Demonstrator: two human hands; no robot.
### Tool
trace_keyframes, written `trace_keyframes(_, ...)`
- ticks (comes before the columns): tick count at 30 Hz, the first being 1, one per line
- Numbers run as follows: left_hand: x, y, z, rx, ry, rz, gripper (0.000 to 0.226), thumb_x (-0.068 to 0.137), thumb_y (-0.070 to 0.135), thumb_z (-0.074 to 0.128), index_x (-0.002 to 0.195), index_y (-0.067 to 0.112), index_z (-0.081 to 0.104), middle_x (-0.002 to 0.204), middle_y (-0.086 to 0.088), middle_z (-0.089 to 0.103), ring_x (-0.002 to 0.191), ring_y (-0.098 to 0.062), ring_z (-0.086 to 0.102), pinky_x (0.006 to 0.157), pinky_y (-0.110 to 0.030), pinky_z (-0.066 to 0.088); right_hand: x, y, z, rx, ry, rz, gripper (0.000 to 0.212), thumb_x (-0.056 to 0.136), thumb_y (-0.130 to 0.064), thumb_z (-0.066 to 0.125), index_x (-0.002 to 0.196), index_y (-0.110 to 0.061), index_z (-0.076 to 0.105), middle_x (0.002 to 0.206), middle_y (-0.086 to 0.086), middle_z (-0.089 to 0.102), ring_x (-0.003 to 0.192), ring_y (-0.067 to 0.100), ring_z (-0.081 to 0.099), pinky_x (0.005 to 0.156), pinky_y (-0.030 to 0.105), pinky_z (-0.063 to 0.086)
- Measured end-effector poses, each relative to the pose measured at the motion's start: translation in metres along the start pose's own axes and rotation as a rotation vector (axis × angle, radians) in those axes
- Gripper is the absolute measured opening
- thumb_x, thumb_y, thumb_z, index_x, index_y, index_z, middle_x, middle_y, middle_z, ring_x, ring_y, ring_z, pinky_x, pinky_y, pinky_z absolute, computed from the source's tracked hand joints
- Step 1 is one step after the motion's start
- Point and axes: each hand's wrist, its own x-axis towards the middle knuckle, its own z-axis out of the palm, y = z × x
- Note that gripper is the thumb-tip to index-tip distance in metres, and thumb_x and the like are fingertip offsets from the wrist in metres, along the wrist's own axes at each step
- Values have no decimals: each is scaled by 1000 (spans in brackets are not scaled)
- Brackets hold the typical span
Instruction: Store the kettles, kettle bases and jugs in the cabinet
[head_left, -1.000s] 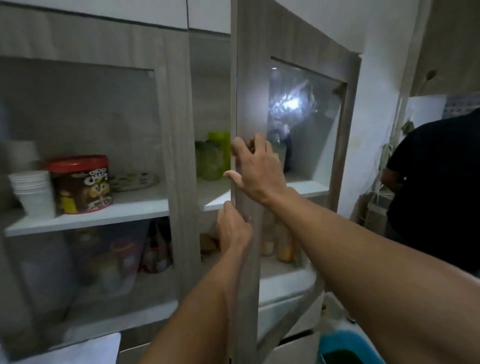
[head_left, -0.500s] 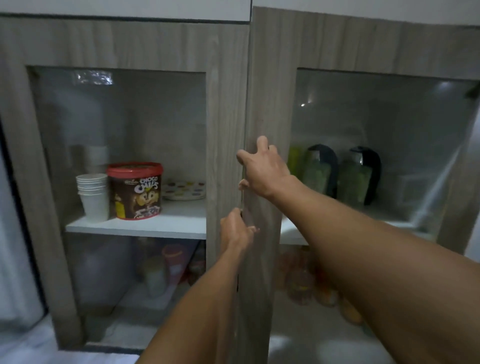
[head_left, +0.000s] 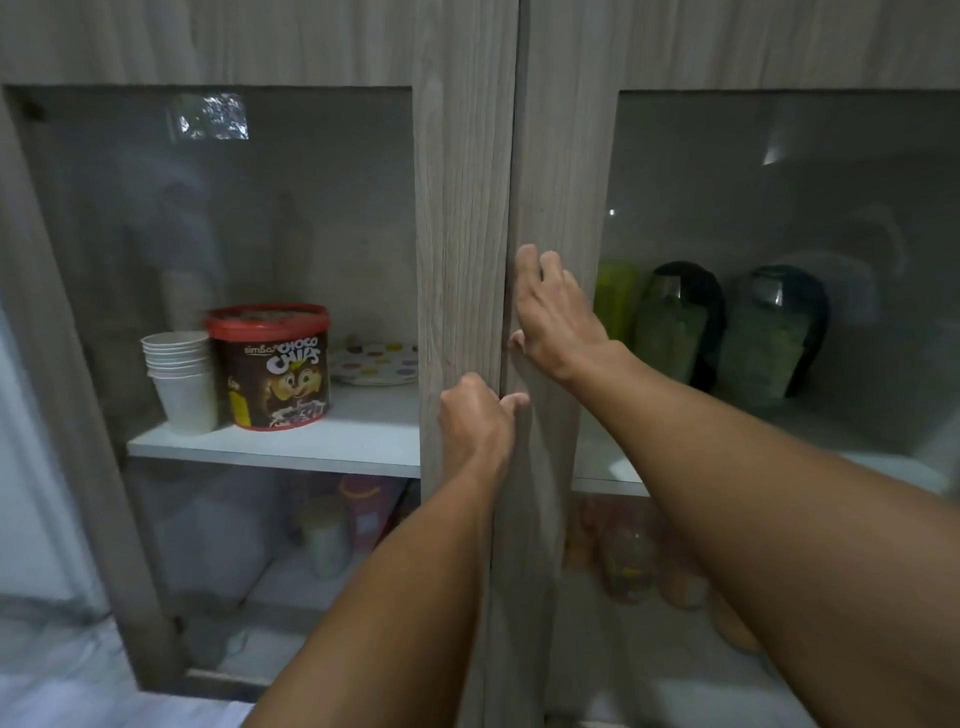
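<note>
Facing a grey wood-grain cabinet with two glass-panel doors, both sitting flush, only a thin dark seam between them.

Behind the left door, on a white shelf: standing at the far left, a stack of white paper cups; touching it on the right, a red-lidded Choco Chips tub; lying behind that, a plate with coloured dots, partly hidden by the door frame. Below the shelf, showing only as blurred shapes through the glass, a pale cup and a reddish container.

Pressing on the inner stile of the left door, the left hand, fingers curled and held together, thumb reaching across the seam to the other door. Gripping nothing, as far as can be seen.

Resting higher up on the inner stile of the right door, the right hand, flat against the wood, fingers straight and close together, thumb tucked near the seam.

Behind the right glass, on the upper shelf: standing first, a yellow-green jug, then two kettles with black handles and greenish clear bodies, side by side and upright. Not possible to tell whether sitting on bases. Under them, showing dimly, some jars with orange contents.
</note>
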Motion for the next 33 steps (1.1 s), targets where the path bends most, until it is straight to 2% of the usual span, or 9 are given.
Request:
trace_keyframes(3,10,-2,8,-12,-3,14,34,77,38,80,83,11,61,72,-1,61,74,-19,65,59,-32,50,6,4,1,38,11,-5,67,80,-6,78,128,-12,33,118,13,43,100,26,50,83,35,50)
trace_keyframes(6,9,-3,7,-3,-13,16,33,78,38,79,85,13,59,70,3,54,73,-16,60,57,-28,43,7,5,-1,22,19,-21,66,78,-10,81,127,-10,37,119,14,46,101,26,52,82,34,48)
trace_keyframes(12,3,6,4,20,-7,-36,34,81,35,77,95,8,63,78,-1,54,74,-17,53,54,-26,35,5,1,-1,-14,-4,-15,65,80,-14,80,129,-6,39,126,15,43,110,28,51,90,36,50)
trace_keyframes(20,-2,12,3,39,13,-60,32,82,34,77,92,9,60,81,-3,56,78,-22,55,61,-33,41,5,3,2,-5,23,3,61,81,-11,79,128,-7,41,126,14,43,107,26,48,83,31,44)
trace_keyframes(24,-7,16,-2,36,21,19,27,89,35,70,87,12,56,81,-2,60,66,-13,53,51,-20,33,3,7,1,24,7,-38,58,82,-13,78,127,-9,41,125,12,40,107,25,46,82,28,38)
trace_keyframes(27,-20,20,-9,71,19,60,28,96,38,58,93,10,60,77,0,56,57,-5,45,46,-16,26,1,6,-5,55,-52,-28,59,80,-10,77,126,-11,40,125,11,38,110,27,46,85,31,43)
trace_keyframes(30,-36,20,-20,124,39,85,32,101,38,48,98,8,60,80,-2,55,65,-11,49,53,-20,33,-11,2,-20,203,-158,3,49,84,-4,70,124,-13,43,126,10,40,109,27,50,90,36,50)
trace_keyframes(33,-55,1,-29,149,28,108,30,103,31,44,100,8,62,85,-4,59,79,-18,58,67,-29,45,-33,9,-28,233,-203,4,34,87,8,60,115,-11,55,114,7,54,97,23,57,80,33,51)
